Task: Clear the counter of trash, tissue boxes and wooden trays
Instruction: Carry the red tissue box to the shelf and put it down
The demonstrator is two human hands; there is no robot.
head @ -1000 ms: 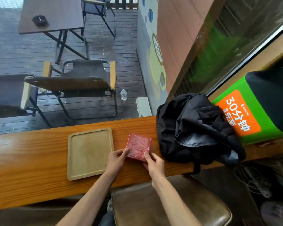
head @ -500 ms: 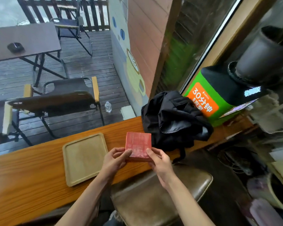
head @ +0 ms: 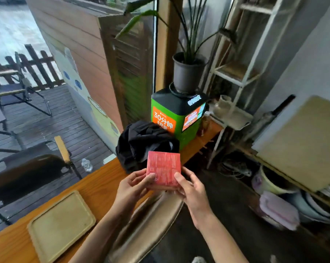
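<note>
Tissue box: red tissue box (head: pixel 163 168) up off the counter, held between both hands above the brown stool (head: pixel 147 223)
Left hand: left hand (head: pixel 131 188) grips the box's left side, thumb on its face
Right hand: right hand (head: pixel 192 190) grips the right side, thumb on top
Wooden tray: wooden tray (head: pixel 60 225) flat on the counter (head: pixel 101 185), down left
Behind: black bag (head: pixel 141 143); green kiosk (head: pixel 176 115) just beside it; potted plant (head: pixel 187 73) on top

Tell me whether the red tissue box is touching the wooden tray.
Apart. The head view shows the red tissue box lifted off the counter in both hands, with bare counter between it and the wooden tray.
</note>
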